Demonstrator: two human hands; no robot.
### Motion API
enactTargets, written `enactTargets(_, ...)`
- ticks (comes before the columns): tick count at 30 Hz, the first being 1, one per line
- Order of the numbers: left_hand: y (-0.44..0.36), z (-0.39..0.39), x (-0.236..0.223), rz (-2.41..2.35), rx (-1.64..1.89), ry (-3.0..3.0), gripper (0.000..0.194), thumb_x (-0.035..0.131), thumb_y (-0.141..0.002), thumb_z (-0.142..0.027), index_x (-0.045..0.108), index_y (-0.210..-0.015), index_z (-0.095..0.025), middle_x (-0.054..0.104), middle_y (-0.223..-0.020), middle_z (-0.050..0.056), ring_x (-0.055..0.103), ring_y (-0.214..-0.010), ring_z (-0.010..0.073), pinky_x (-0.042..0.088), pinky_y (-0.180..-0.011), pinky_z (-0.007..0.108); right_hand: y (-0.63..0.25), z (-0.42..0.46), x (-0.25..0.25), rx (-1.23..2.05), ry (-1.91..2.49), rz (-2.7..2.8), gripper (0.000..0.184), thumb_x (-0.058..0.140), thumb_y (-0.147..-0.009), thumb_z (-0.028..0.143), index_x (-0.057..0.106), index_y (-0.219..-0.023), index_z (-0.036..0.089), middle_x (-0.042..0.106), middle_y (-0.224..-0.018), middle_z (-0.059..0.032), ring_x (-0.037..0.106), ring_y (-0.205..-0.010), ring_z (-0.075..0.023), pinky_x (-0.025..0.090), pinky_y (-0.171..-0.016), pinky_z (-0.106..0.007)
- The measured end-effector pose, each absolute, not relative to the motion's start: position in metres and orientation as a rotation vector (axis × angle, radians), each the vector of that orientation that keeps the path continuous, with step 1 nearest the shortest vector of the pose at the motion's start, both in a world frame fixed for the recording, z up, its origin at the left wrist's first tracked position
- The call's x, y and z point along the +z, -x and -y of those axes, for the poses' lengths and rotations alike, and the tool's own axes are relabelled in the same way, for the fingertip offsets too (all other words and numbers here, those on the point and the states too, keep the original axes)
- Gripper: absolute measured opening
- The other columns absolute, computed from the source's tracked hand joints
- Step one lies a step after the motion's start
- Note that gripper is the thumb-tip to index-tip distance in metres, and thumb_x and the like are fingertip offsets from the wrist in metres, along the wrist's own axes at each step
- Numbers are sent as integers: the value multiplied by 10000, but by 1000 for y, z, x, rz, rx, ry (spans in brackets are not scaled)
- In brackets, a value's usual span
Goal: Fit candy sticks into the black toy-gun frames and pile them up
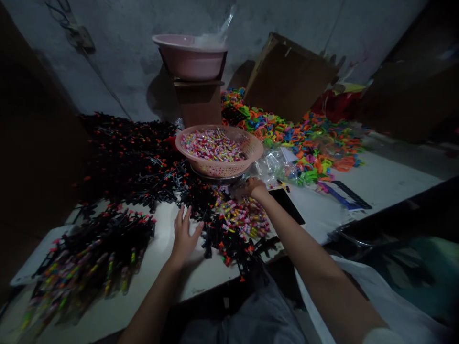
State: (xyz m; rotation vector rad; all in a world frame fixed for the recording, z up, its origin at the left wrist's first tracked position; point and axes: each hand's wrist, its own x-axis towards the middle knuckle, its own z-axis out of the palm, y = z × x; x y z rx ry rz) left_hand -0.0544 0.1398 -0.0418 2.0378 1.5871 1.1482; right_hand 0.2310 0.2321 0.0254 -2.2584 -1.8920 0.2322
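Multicoloured short printed tubes, loose in a small pile (247, 220), lie on the white tabletop (211, 274), on the body side of the right hand (256, 187) and just beside it. That's the relation that counts: right hand sits at the pile's far edge, near the pink perforated plastic basket (218, 168), which holds more such tubes. Right hand is clearly nearer the pile than the left. No common long axis; tubes point every which way.

Right fingers curl down and inward; can't tell whether they're clamped on anything, too dark and small.

Left hand (183, 240): fingers spread apart, palm down over bare tabletop, nothing visible in them. Black slim plastic pieces with orange-red tips (233, 246) lie just right of its thumb, between that hand and the tubes; contact unclear. Those are jumbled too.

Further left, a bundle of black pieces with bright tubes (93, 258) lies well apart from the tube pile. Dark flat rectangular object (288, 206) lies right of the pile, beside the right forearm.
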Motion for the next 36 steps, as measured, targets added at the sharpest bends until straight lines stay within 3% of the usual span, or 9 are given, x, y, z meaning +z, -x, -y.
enactTargets(4,26,-93,-21,-1297,984,-2443,665,531,-826,-479,302,-1425,-303,173,-1549,98,135,-1425,297,69,-1134,550,-237,-248,33,231,2332,1914,318,521,-928,355,553,-1168,149,563,-1186,-79,585,-1014,-204,491,-874,-419)
enactTargets(9,-24,-44,-29,-760,532,-2842,653,583,-780,-511,378,-1384,-366,244,-1543,45,144,-1416,326,-46,-1100,610,-228,-266,17,325,2319,2053,329,565,-905,338,542,-1185,166,562,-1193,-84,585,-1011,-214,510,-847,-423)
enactTargets(18,-27,-56,-41,-957,498,-2886,472,545,-830,-473,516,-1280,-336,433,-1442,66,330,-1347,295,62,-1102,622,-222,-263,-6,480,2084,2111,324,555,-907,362,561,-1162,162,577,-1187,-83,582,-1031,-215,483,-885,-436)
enactTargets(25,-11,-51,-33,-1027,531,-2865,416,499,-879,-354,512,-1289,-280,551,-1335,74,404,-1298,272,65,-1111,606,-241,-207,-12,569,1915,1978,216,581,-864,325,670,-973,161,702,-944,-72,638,-816,-184,471,-729,-247)
enactTargets(30,4,-52,-35,-1169,505,-2780,435,485,-882,-337,489,-1314,-285,532,-1353,69,382,-1307,289,62,-1108,611,-234,-161,-22,430,1789,1820,225,550,-866,293,645,-999,139,642,-1064,-128,583,-1007,-221,436,-879,-321)
enactTargets(36,18,-50,-40,-1253,512,-2755,475,480,-882,-348,442,-1352,-290,501,-1384,71,338,-1325,310,54,-1093,632,-229,-118,-28,298,1633,1630,238,472,-891,288,579,-1074,180,604,-1097,-95,547,-1065,-207,431,-929,-358)
